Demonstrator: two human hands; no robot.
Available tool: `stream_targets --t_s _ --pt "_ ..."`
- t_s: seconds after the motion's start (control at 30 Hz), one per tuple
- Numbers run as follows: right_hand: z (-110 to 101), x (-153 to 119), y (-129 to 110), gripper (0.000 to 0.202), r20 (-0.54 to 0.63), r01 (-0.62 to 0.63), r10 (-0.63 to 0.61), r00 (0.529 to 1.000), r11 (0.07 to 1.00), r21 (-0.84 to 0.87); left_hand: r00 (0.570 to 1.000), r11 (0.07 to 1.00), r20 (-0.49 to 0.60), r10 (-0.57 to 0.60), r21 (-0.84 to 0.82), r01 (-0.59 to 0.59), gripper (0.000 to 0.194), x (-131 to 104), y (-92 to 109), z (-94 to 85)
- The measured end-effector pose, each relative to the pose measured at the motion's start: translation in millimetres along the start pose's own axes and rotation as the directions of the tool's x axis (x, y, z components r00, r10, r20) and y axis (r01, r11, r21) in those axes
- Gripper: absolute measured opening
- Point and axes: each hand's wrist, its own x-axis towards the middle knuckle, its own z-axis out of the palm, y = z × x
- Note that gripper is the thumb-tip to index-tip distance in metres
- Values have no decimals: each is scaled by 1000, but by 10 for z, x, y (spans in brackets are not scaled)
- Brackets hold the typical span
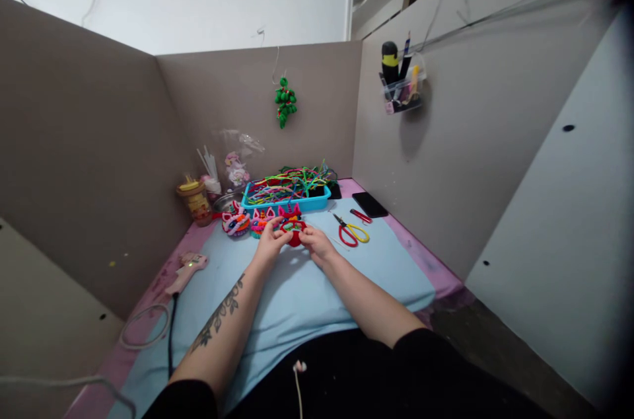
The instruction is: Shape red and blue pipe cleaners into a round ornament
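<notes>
A small red fuzzy craft piece (294,238) with green and other colours inside is held up between both hands, above the blue cloth. My left hand (270,240) pinches its left side, and my right hand (316,242) grips its right edge. The fingers partly cover it, so its full shape is hard to make out. Just behind stand several colourful fuzzy figures with pointed ears, including a pink and orange one (236,223) and a teal and pink one (260,222).
A blue tray (312,203) piled with coloured pipe cleaners stands at the back. To the right lie scissors (351,234), a red cutter (361,216) and a black phone (370,204). A pink glue gun (187,271) with its cord rests at left, near a tan cup (197,203).
</notes>
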Motion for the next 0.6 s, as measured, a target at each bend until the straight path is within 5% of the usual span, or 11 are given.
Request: stream_targets --t_s 0.17,0.27,0.43,0.6 --pt "-32 14 -12 33 1 -59 59 998 998 24 995 997 -70 -71 -34 69 71 9 40 -3" --pt "-95 43 -44 31 -69 -109 114 991 991 74 983 972 -97 -157 -192 136 70 33 67 -57" --pt "-158 85 -57 30 -156 -143 172 973 973 183 954 872 4 -301 -404 277 49 73 83 -152" --pt "-130 88 21 27 -59 -209 221 973 964 163 925 820 75 -373 -440 366 37 68 70 -148"
